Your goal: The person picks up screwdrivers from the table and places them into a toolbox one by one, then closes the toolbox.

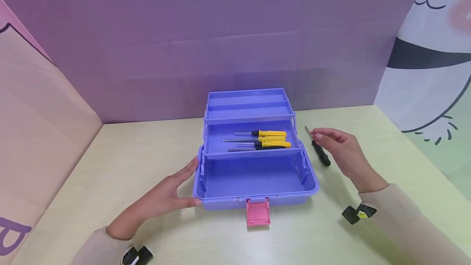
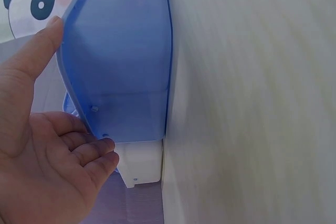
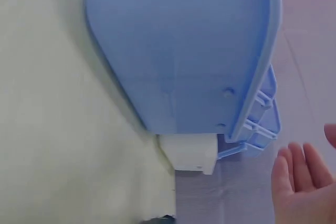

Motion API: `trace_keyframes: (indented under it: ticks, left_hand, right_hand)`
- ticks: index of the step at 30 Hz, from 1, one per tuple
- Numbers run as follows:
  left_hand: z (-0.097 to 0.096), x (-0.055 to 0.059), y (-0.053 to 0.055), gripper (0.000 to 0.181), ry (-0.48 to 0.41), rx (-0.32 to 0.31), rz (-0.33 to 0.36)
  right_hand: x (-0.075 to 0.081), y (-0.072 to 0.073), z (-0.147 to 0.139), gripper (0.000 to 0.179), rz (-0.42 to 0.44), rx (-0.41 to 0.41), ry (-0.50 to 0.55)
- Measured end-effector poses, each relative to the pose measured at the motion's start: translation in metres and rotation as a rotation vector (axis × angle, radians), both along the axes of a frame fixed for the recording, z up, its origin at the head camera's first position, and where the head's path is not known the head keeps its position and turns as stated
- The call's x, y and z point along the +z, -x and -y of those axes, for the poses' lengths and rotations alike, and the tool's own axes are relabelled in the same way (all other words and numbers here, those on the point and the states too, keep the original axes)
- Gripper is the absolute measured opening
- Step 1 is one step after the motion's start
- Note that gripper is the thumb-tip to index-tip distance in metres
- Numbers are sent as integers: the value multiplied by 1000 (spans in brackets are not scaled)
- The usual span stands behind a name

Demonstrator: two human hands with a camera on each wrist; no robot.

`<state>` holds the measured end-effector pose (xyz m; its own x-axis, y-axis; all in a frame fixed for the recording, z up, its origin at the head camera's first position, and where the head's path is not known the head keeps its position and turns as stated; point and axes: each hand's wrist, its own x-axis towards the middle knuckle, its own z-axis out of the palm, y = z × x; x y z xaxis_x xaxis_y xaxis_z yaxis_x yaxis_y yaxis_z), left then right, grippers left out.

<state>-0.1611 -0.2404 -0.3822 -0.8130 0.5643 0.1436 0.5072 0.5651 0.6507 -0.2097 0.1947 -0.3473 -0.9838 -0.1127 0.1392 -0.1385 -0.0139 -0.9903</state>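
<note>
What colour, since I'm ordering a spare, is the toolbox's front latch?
Pink: the latch hangs at the front of the toolbox, clearest in the head view.

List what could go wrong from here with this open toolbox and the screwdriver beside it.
The black-handled screwdriver lies on the table close to the right hand; a clumsy grab might send it rolling. The screwdrivers in the middle tray lie unsecured, so a jolt could shift them. The left hand touches the toolbox's side; a hard push might slide it.
</note>
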Motion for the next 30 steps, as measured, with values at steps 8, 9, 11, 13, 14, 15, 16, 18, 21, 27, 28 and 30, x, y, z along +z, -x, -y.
trace_keyframes:
  ticks: [8,9,11,13,14,15,16,18,21,27,28,30]
  left_hand:
    - [0,1,0,92,8,-2,-3]
    - [0,1,1,92,8,-1,-2]
    - [0,1,1,93,7,0,2]
    - [0,1,1,93,7,-2,7]
    - [0,1,1,93,8,-2,9]
    - [-1,0,1,93,9,-1,11]
    - [-1,0,1,93,8,0,13]
    - [-1,0,1,93,4,-1,13]
    - [-1,0,1,93,-1,-2,11]
    - [0,0,1,93,-2,-4,1]
    - [0,-1,1,93,-2,-5,2]
    - [0,-1,1,92,-3,-5,2]
  right_hand:
    - [-15,-5,-10,26,38,30,429]
    - [-16,-5,-11,27,48,26,451]
    - [-19,-6,-12,27,74,7,468]
    - [-22,-5,-13,27,99,-14,480]
    - [-23,-5,-13,27,108,-24,482]
    - [-25,-5,-14,27,116,-35,482]
    - [-26,-5,-14,27,121,-47,479]
    - [-28,-4,-15,28,132,-64,480]
    - [-31,-2,-17,29,151,-97,469]
    - [-39,0,-22,30,217,-136,428]
    - [-40,0,-23,30,222,-135,418]
    - [-42,1,-25,31,230,-129,399]
